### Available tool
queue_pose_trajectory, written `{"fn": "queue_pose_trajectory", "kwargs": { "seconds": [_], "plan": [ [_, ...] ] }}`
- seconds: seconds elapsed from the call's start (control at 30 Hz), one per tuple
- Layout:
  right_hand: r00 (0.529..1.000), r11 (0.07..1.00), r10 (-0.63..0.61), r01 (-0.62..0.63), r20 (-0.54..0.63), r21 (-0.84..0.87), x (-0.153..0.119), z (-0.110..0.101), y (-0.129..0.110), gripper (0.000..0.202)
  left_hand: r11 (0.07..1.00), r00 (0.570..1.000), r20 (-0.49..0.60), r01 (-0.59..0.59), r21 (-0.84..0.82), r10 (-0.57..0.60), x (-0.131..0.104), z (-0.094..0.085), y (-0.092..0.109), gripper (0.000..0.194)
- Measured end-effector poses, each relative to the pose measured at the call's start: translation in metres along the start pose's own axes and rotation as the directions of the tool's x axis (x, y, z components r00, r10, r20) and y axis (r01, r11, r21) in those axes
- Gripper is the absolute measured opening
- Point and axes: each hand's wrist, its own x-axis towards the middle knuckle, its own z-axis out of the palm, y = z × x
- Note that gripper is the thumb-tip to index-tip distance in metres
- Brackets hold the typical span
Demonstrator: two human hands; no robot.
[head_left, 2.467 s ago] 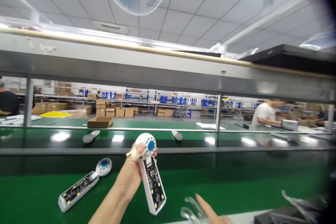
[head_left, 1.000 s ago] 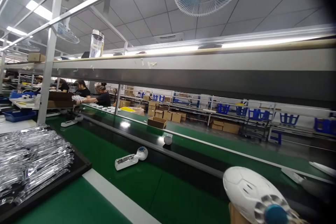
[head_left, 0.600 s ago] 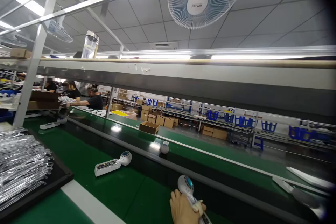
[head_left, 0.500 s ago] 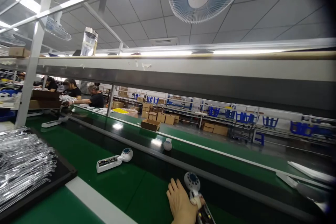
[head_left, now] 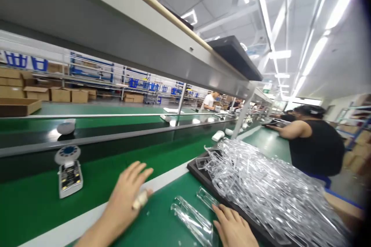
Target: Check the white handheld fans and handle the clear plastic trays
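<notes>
On the green bench (head_left: 162,224), both hands are empty: the left hand (head_left: 127,193) lies flat with spread fingers, and the right hand (head_left: 232,227) touches the clear cover (head_left: 193,220). Better grip it by the edges, away from the black tray (head_left: 203,175).

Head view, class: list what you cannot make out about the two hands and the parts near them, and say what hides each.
- Right hand: wrist cut off by the bottom edge.
- Left hand: palm faces down, so its underside is hidden.
- Clear plastic pieces: blurred and see-through, outlines unclear.
- White device: board details too small.
- Black tray: mostly buried under the clear parts pile.
</notes>
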Motion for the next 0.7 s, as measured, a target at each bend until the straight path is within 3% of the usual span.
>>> {"fn": "queue_pose_trajectory", "kwargs": {
  "seconds": [0.07, 0.13, 0.23, 0.33, 0.43, 0.5, 0.57, 0.63, 0.7],
  "plan": [
    [0.999, 0.998, 0.049, -0.049, 0.021, 0.037, 0.005, -0.003, -0.009, 0.032, 0.983, 0.962, 0.199, -0.184, -0.024, 0.185, 0.002, 0.020, 0.039, 0.048],
    [0.994, 0.991, 0.093, -0.098, 0.055, 0.093, 0.010, -0.008, -0.015, 0.033, 0.962, 0.878, 0.393, -0.253, -0.108, 0.275, 0.008, 0.035, 0.071, 0.057],
    [0.980, 0.963, 0.141, -0.169, 0.139, 0.210, 0.015, -0.017, -0.016, 0.030, 0.983, 0.766, 0.621, -0.077, -0.165, 0.164, 0.019, 0.048, 0.095, 0.059],
    [0.956, 0.891, 0.179, -0.258, 0.233, 0.374, 0.022, -0.030, -0.013, 0.025, 0.982, 0.715, 0.690, 0.019, -0.187, 0.118, 0.017, 0.055, 0.094, 0.053],
    [0.927, 0.737, 0.175, -0.347, 0.332, 0.580, 0.034, -0.050, -0.016, 0.024, 0.971, 0.768, 0.618, -0.019, -0.237, 0.166, 0.001, 0.055, 0.085, 0.050],
    [0.900, 0.468, 0.159, -0.431, 0.406, 0.771, 0.044, -0.066, -0.023, 0.026, 0.973, 0.860, 0.497, 0.006, -0.232, 0.113, -0.008, 0.047, 0.084, 0.056],
    [0.864, 0.101, 0.150, -0.498, 0.481, 0.861, 0.054, -0.082, -0.037, 0.037, 0.972, 0.950, 0.314, 0.082, -0.219, -0.009, -0.014, 0.034, 0.087, 0.063],
    [0.819, -0.175, 0.117, -0.540, 0.562, 0.823, 0.061, -0.092, -0.054, 0.047, 0.976, 0.989, 0.126, 0.099, -0.194, -0.076, -0.016, 0.023, 0.089, 0.059],
    [0.786, -0.355, 0.035, -0.568, 0.617, 0.743, 0.065, -0.098, -0.072, 0.050, 0.993, 0.999, -0.012, -0.053, -0.102, 0.052, -0.019, 0.019, 0.085, 0.054]
  ]
}}
